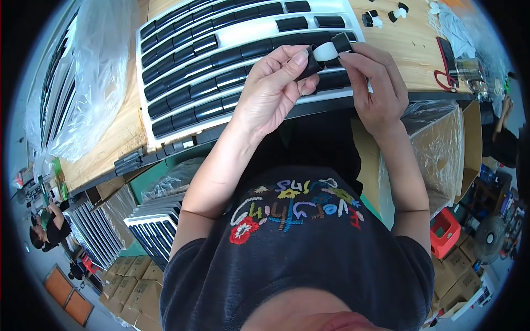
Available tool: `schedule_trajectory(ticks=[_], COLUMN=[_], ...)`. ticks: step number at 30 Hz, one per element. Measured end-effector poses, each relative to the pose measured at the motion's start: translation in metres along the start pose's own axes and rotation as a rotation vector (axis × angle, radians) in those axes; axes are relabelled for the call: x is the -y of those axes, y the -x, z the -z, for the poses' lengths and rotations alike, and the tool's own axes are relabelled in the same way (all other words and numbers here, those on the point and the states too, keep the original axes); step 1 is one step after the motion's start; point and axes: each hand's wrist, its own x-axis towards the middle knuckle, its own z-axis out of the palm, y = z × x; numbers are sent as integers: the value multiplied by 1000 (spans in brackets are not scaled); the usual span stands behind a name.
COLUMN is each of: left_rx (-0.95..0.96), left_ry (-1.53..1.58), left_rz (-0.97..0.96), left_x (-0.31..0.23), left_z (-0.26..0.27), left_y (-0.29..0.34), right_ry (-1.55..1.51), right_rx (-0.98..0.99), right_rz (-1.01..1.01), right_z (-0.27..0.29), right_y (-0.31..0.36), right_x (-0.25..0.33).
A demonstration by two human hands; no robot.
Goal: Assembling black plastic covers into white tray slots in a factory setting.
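Observation:
Above the front edge of a white tray (232, 37), both my hands meet over a small part. Thumb and fingers of my left hand (270, 85) are closed on a black glossy cylindrical piece (312, 65). My right hand (382, 83) pinches a short black cap-like piece (342, 42) between thumb and fingers. A white rounded insert (326, 52) shows between the two black pieces; which of them it is fixed to I cannot tell. Rows of black glossy cylinders (199, 69) lie in the tray under and left of my hands, with some gaps in the far rows.
Small black-and-white parts (373, 19) stand on the wooden table (406, 47) at the far right, near a phone (446, 52) and red scissors (446, 80). Plastic-wrapped trays (88, 83) lean at the left. A plastic-lined carton (436, 149) stands below the table's right edge.

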Motion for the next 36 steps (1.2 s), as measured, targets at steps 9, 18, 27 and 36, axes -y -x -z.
schedule_trajectory(ticks=[9, 18, 27, 36], left_rx=[122, 81, 28, 41], left_ry=[49, -263, -414, -626], left_rz=[-9, -67, -83, -201], left_x=[-7, 2, -6, -9], left_z=[7, -13, -17, -27], left_y=[0, 13, 25, 46], right_ry=[-218, -861, -1223, -1281], right_rx=[81, 221, 255, 408], right_rz=[6, -703, -1401, -1354], right_z=[6, -24, -15, -26], right_y=[-1, -23, -70, -68], right_x=[7, 14, 42, 55])
